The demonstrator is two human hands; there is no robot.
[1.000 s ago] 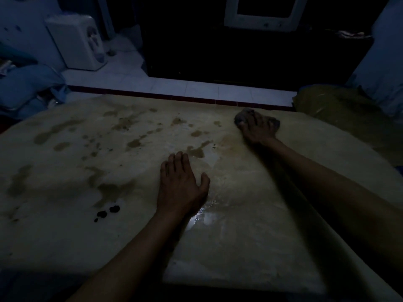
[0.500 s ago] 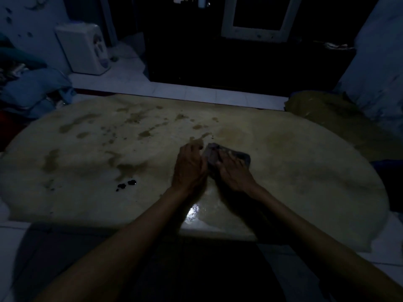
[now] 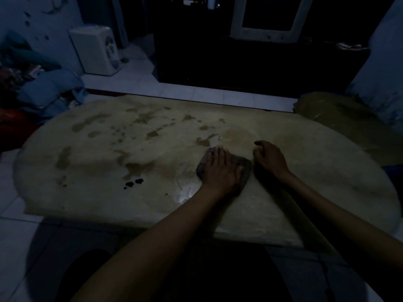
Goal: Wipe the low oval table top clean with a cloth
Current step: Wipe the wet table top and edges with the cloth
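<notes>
The low oval table top [image 3: 87, 171] is pale and marked with brown stains [image 3: 139, 167] across its left and middle parts, plus a few small dark blots [image 3: 133, 183]. A dark grey cloth [image 3: 246, 165] lies near the middle of the table. My left hand [image 3: 220, 170] presses flat on the cloth and covers most of it. My right hand [image 3: 270, 159] rests on the table just right of the cloth, fingers loosely curled, holding nothing. A wet shine [image 3: 185, 198] shows near my left wrist.
A white appliance [image 3: 96, 51] stands on the tiled floor at the back left. Blue bundled fabric [image 3: 48, 88] lies left of the table. An olive cushion [image 3: 340, 114] sits past the table's right end. Dark furniture [image 3: 239, 62] runs behind. The room is dim.
The cloth has passed from my right hand to my left. My right hand came back from the far side of the table, let go, and now sits just right of the cloth.
</notes>
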